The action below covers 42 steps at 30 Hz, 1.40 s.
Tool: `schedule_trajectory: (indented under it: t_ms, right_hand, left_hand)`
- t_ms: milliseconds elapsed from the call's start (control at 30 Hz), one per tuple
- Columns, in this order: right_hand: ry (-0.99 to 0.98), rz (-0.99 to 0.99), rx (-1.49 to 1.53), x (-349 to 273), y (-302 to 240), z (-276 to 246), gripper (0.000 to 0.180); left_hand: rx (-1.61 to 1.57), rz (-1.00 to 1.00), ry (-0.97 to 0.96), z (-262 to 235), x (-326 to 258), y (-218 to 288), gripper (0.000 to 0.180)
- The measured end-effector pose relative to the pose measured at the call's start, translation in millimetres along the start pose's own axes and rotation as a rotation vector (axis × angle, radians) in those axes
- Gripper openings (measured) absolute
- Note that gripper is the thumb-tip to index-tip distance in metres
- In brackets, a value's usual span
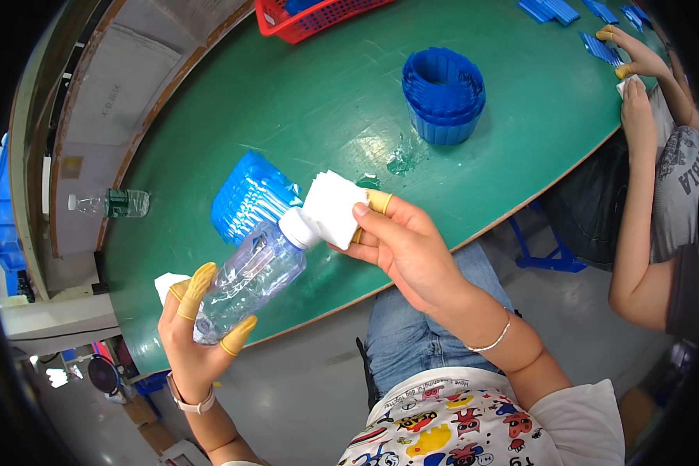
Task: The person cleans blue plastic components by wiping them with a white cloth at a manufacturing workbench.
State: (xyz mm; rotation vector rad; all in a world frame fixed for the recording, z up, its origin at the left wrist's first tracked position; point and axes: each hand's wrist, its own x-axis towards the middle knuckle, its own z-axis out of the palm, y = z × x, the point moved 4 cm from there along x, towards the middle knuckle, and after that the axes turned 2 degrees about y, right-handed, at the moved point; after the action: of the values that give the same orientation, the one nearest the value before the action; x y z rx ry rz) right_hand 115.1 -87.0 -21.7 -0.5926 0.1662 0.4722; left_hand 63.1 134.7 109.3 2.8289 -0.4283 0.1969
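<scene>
My left hand [192, 326], with yellow finger cots on its fingers, is wrapped round the base of a clear plastic bottle [248, 272]. The bottle tilts up to the right. Its white cap [298, 227] touches or nearly touches a folded white cloth or tissue [335, 208]. My right hand [404, 245] pinches that white pad between thumb and fingers, and it wears yellow finger cots too. Just beyond the bottle, a flat batch of shiny blue ribbed strips [255, 196] lies on the green table [326, 101].
A coiled stack of blue strips [444, 97] stands farther back. At the far edge is a red basket [311, 19]; a second clear bottle [113, 203] lies at left. A wet patch [402, 158] marks the table. At right, a co-worker's hands [637, 74] handle blue pieces [600, 48].
</scene>
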Motion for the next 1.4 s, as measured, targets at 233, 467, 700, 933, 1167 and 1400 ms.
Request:
schedule_trajectory:
  t_ms: [233, 467, 700, 933, 1167, 1400]
  right_hand:
    - [0.038, -0.025, -0.032, 1.8, -5.5, -3.2, 0.038]
    - [0.093, -0.028, -0.06, -1.3, -8.6, -4.2, 0.036]
    - [0.214, -0.523, -0.63, -9.4, -41.2, -20.1, 0.038]
    - [0.253, -0.316, -0.238, -1.3, -57.5, -29.4, 0.037]
    - [0.174, -0.254, -0.383, -21.6, -28.5, -22.4, 0.039]
    - [0.215, -0.201, -0.353, -36.1, -26.3, -28.6, 0.038]
  left_hand:
    - [0.004, -0.007, 0.023, 7.0, -1.6, -1.7, 0.068]
    - [-0.045, -0.01, 0.041, 13.9, -4.7, -1.9, 0.067]
    - [-0.159, -0.028, 0.079, 32.0, -5.6, 1.0, 0.068]
    - [-0.918, -0.428, 0.522, 61.6, -56.1, -31.0, 0.086]
    - [-0.699, -0.533, 0.771, 47.5, -72.3, -106.3, 0.061]
    - [-0.737, -0.754, 1.03, 63.7, -76.7, -121.9, 0.086]
